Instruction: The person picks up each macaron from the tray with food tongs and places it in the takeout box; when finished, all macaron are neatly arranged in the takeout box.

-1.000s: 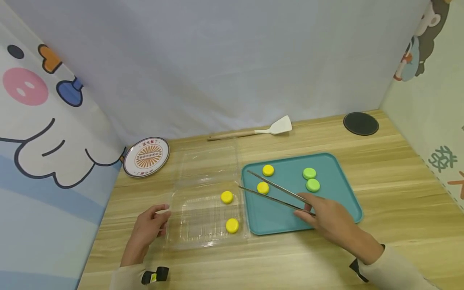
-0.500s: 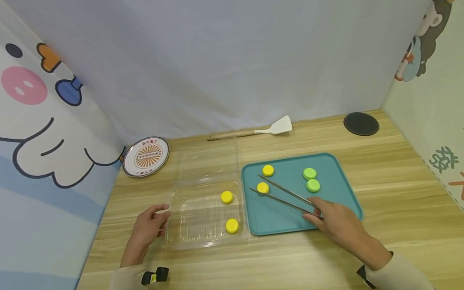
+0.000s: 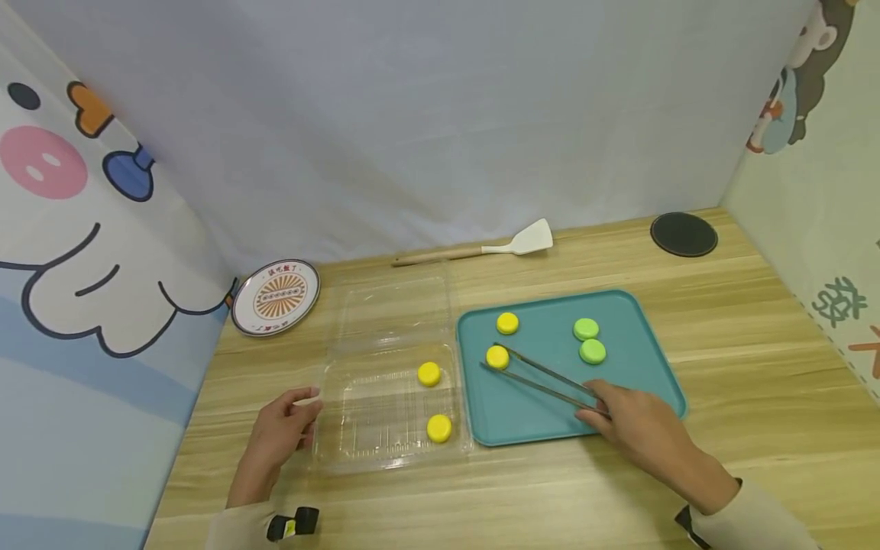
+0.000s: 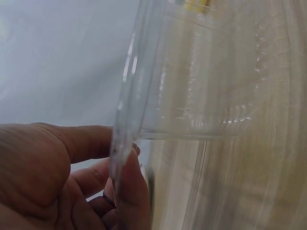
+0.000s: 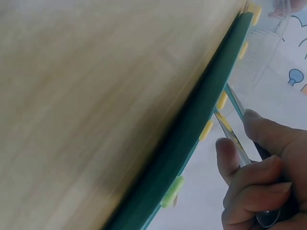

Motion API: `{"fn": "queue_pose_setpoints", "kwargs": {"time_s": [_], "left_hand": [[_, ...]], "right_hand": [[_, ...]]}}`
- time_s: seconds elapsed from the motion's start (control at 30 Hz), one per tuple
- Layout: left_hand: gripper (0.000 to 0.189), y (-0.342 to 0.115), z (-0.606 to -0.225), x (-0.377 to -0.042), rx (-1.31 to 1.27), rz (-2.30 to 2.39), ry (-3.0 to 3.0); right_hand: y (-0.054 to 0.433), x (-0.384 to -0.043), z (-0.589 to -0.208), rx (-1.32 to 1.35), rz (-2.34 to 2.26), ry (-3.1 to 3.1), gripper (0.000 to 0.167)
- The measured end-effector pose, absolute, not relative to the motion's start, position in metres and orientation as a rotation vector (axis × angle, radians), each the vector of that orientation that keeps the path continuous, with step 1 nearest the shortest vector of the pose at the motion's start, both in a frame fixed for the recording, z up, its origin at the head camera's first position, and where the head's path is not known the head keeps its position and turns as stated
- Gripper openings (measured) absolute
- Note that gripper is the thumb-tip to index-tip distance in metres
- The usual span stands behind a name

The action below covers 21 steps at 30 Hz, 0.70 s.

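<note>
My right hand (image 3: 642,428) grips metal tongs (image 3: 550,380) over a teal tray (image 3: 550,420). The tong tips stand apart, one on each side of a yellow macaron-like disc (image 3: 497,357); whether they touch it I cannot tell. Another yellow disc (image 3: 507,323) lies behind it, and two light green discs (image 3: 586,329) lie to the right. At the left, my left hand (image 3: 282,428) pinches the rim of a clear plastic clamshell box (image 4: 125,120) between thumb and finger. The box lies unfolded, with two yellow discs (image 3: 429,374) along the right side of its near half.
A patterned plate (image 3: 277,298) sits at the back left. A white spatula (image 3: 529,238) with a wooden handle lies along the back curtain. The black round mat (image 3: 684,234) is at the back right. Printed cloth walls flank the wooden table (image 3: 536,496).
The tongs have moved right and back toward the tray's middle, and their tips now straddle the nearer yellow disc. My left hand and the box have stayed in place.
</note>
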<state>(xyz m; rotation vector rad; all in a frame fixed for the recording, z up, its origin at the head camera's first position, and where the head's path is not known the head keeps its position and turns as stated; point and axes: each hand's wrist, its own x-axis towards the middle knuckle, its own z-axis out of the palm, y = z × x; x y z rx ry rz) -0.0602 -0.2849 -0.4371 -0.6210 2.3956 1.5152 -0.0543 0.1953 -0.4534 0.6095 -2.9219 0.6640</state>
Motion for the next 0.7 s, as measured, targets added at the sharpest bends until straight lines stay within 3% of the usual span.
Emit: {"fn": "queue_pose_setpoints", "kwargs": {"time_s": [0.7], "left_hand": [[0.038,-0.285,-0.438,-0.06,-0.62,1.516,2.406]], "right_hand": [[0.183,-0.061,-0.43,0.657,0.697,-2.795,0.026]]}}
